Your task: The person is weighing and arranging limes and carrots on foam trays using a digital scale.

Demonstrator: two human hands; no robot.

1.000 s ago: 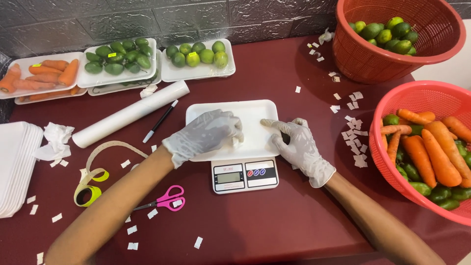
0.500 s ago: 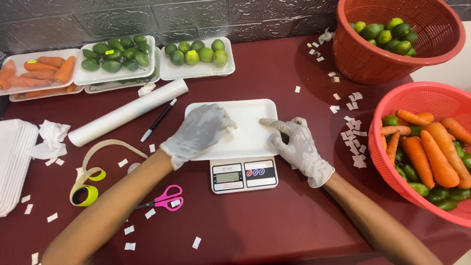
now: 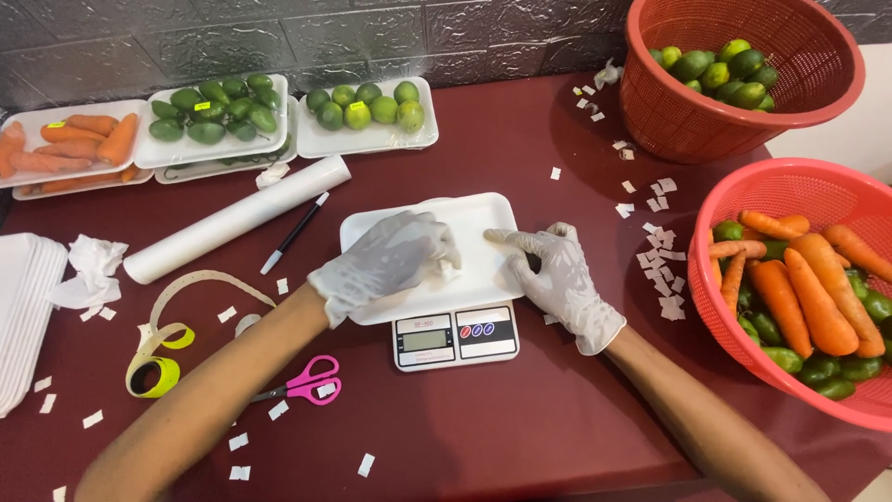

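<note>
A white foam tray (image 3: 483, 218) sat on a small digital kitchen scale (image 3: 455, 336) just below the middle of the frame. The left hand (image 3: 386, 260), in a pale glove, lay across the tray's left half with its fingers curled over a small white wad (image 3: 449, 270), pressing it against the tray floor. The right hand (image 3: 560, 279), also gloved, rested flat and released on the tray's right edge, its forefinger stretched leftward over the rim.

Left of the scale lay a black pen (image 3: 293, 233) and a white roll (image 3: 237, 219) set aslant; lower left were pink scissors (image 3: 311, 384) and a yellow tape roll (image 3: 153, 375) with its strip looping upward. A crumpled white tissue (image 3: 91, 270) and a stack of empty foam trays (image 3: 23, 316) occupied the left edge. Along the upper left stood filled trays: carrots (image 3: 70, 144), dark green limes (image 3: 214, 112) and lighter limes (image 3: 367, 104). An orange basket (image 3: 734, 130) of limes stood upper right, and a red basket (image 3: 734, 307) of carrots and green chillies filled the right edge. Small white paper labels (image 3: 662, 265) were scattered over the dark red table (image 3: 520, 418).
</note>
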